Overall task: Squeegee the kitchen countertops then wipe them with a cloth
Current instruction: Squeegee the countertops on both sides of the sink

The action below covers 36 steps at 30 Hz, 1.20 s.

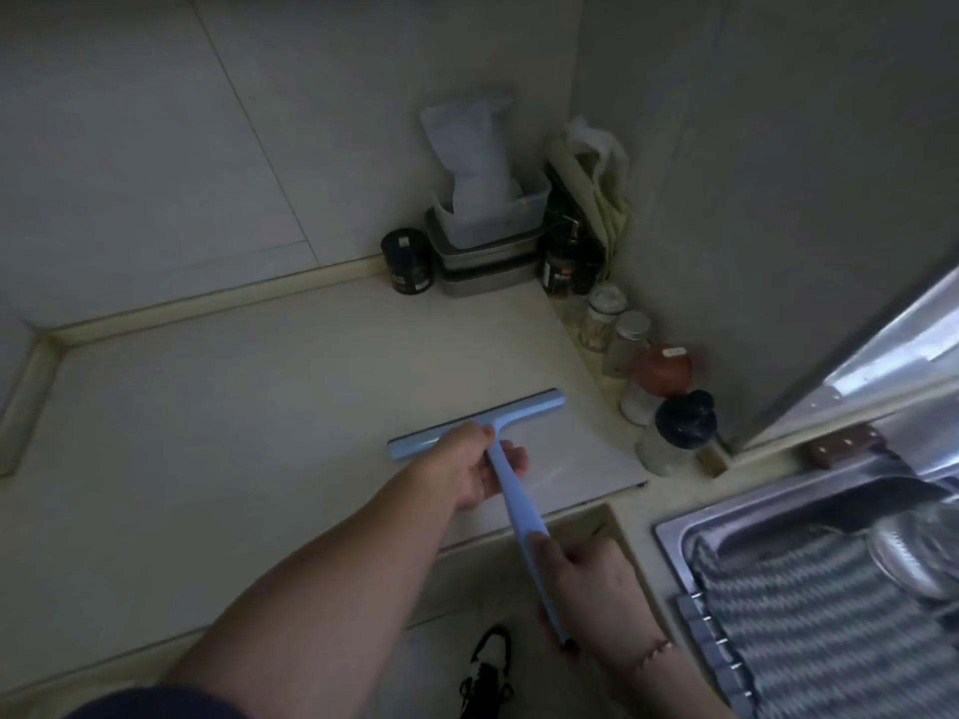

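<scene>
A light blue squeegee (511, 490) lies with its wide blade (524, 409) on the pale countertop (218, 422), handle pointing back toward me. My left hand (475, 472) grips the handle just under the blade. My right hand (591, 589) grips the handle's lower end near the counter's front edge. A grey striped cloth (809, 614) lies draped at the sink on the right.
Stacked containers (488, 241), a dark jar (407, 262), bottles (563, 262) and a row of spice jars (659, 381) crowd the back right corner along the wall. A steel sink (690, 526) sits at the right. A shoe (488, 666) shows on the floor below.
</scene>
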Tool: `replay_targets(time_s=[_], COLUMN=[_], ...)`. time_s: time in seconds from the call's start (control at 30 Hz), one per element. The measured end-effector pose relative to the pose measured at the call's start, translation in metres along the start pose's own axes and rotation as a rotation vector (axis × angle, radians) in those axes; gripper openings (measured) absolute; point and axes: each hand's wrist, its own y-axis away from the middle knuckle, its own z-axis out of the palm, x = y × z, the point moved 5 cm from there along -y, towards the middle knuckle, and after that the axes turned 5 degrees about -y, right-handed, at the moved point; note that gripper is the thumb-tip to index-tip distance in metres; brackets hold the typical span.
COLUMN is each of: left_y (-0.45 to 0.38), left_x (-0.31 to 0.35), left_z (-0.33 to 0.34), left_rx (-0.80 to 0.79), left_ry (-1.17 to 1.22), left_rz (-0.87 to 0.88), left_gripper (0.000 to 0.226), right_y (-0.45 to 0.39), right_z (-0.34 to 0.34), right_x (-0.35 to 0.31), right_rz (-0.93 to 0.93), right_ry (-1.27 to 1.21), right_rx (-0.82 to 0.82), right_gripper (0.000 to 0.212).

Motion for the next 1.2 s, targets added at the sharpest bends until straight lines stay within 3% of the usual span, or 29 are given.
replay_targets(time_s=[0.33,0.47,0.63,0.9,1.2], left_y=[0.028,0.023,-0.004,-0.066,-0.071], left_x=[-0.012,0.03,0.104,0.173,0.148], left_z=[0.007,-0.006,-0.05,-0.104,-0.108], left_rx=[-0.014,-0.058,-0.018,0.039,0.031], left_ry=[0.06,0.052,0.064,0.03,0.014], left_rz=[0.038,0.084,0.156,0.124,0.076], left_gripper=[0.029,0.033,0.03,0.024,0.03], right_y=[0.026,0.012,-0.042,-0.126,-0.118], right_z=[-0.005,0.0,0.053,0.121,0.128], right_x=[0.006,-0.034,-0.096,-0.142,-0.114], right_rz=[-0.024,-0.053,-0.02,-0.012,0.035], right_ry=[-0.071,-0.121,-0.29,-0.286,-0.248], right_rx=[0.012,0.018,-0.076,-0.067,-0.034], right_gripper=[0.058,0.057,0.047,0.049,0.05])
